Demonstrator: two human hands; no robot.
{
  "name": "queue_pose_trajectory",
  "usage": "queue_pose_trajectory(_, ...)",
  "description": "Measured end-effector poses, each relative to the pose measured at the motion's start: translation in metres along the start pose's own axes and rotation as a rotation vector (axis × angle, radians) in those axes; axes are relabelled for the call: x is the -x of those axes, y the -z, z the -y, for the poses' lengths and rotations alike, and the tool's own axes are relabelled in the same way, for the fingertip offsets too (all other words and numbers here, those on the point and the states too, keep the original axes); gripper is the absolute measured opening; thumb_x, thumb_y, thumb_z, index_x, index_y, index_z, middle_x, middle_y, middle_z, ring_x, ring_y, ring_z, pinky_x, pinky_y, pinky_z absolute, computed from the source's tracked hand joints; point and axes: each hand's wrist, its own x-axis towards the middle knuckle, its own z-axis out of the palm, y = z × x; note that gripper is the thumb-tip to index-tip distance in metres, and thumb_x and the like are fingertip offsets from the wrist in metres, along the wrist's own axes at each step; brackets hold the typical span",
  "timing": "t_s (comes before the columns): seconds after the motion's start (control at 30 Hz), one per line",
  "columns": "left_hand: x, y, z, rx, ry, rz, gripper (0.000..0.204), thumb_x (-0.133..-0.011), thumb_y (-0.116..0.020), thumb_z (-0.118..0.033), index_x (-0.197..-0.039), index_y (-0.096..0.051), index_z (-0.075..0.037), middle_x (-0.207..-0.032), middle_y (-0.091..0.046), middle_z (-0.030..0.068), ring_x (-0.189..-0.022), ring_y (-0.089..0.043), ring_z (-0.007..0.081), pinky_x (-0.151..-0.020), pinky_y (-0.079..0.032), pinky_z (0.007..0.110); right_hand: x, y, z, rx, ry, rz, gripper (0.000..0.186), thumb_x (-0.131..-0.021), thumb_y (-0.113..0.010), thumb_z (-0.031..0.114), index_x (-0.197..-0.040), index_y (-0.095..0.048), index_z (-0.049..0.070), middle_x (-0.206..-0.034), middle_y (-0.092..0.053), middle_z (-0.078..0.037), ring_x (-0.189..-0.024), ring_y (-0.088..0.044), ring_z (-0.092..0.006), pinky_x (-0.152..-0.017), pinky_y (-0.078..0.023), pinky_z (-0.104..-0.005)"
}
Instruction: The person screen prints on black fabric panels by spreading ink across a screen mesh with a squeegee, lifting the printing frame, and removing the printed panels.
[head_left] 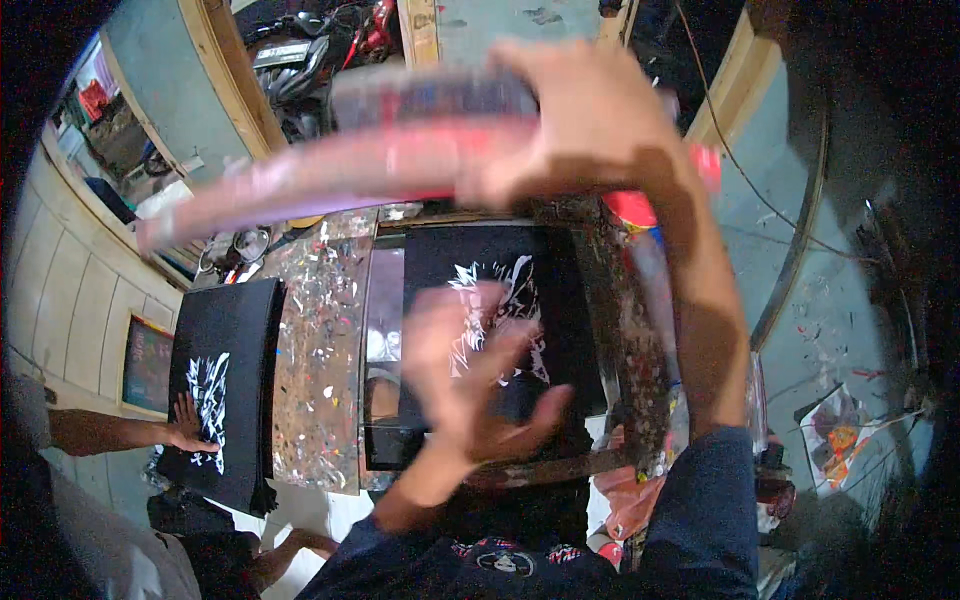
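My right hand (588, 118) is raised at the far side of the table, closed around the edge of a screen printing frame (335, 172). The frame is lifted and tilted, blurred by motion, its near edge smeared with red and pink. Below it lies a black fabric piece (428, 255) on the printing board, bearing a white jagged print (520, 278). Over the print hovers my left hand (455, 375), smeared by motion, with fingers spread and nothing in it. Whether it touches the fabric, I cannot tell.
A stack of black printed fabric (235, 320) lies at the left, a co-worker's hand (187, 428) flat on it. Between stands a paint-spattered board (318, 400). A motorcycle (290, 55) shows beyond the wooden posts. A printed sheet (838, 437) lies at right.
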Motion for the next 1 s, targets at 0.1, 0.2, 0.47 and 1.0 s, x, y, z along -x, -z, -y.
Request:
queue_pose_trajectory(0.1, 0.007, 0.116, 0.001, -0.701, 0.133, 0.119, 0.089, -0.069, -0.088, -0.048, -0.140, -0.059, -0.004, -0.116, -0.066, 0.0206, -0.111, -0.061, 0.0399, -0.108, -0.036, 0.060, 0.090, -0.057, 0.070, 0.047, -0.022, -0.040, 0.062, -0.068, -0.081, 0.058, -0.102, -0.066, 0.008, -0.088, -0.065, -0.014, -0.080, -0.068, -0.0321, -0.069, -0.056, -0.0433)
queue_pose_trajectory(0.2, 0.049, 0.161, 0.017, -0.640, 0.311, 0.534, 0.099, -0.064, -0.091, -0.054, -0.140, -0.057, 0.000, -0.091, -0.061, 0.0093, -0.089, -0.059, 0.0280, -0.090, -0.042, 0.048, 0.184, -0.086, 0.116, -0.009, 0.028, -0.016, 0.061, -0.078, -0.076, 0.056, -0.110, -0.063, 0.006, -0.091, -0.062, -0.011, -0.079, -0.064, -0.0280, -0.066, -0.050, -0.0416)
queue_pose_trajectory(0.47, 0.216, 0.141, 0.051, -0.399, 0.572, 0.494, 0.076, -0.060, -0.097, -0.028, -0.120, -0.061, 0.000, -0.093, -0.060, 0.0104, -0.086, -0.057, 0.0317, -0.081, -0.043, 0.044, 0.288, -0.148, 0.165, -0.279, -0.174, 0.215, 0.054, -0.069, -0.084, 0.032, -0.113, -0.062, 0.008, -0.106, -0.063, -0.009, -0.102, -0.062, -0.0268, -0.088, -0.051, -0.0418)
queue_pose_trajectory(1.0, 0.243, 0.130, 0.067, -0.386, 0.499, 0.499, 0.069, -0.060, -0.096, -0.031, -0.112, -0.062, -0.003, -0.092, -0.062, 0.0099, -0.085, -0.060, 0.0296, -0.087, -0.043, 0.045, 0.260, -0.192, 0.137, -0.185, -0.204, 0.325, 0.035, -0.078, -0.079, 0.030, -0.103, -0.062, 0.010, -0.094, -0.061, -0.008, -0.091, -0.064, -0.0266, -0.077, -0.049, -0.0410)
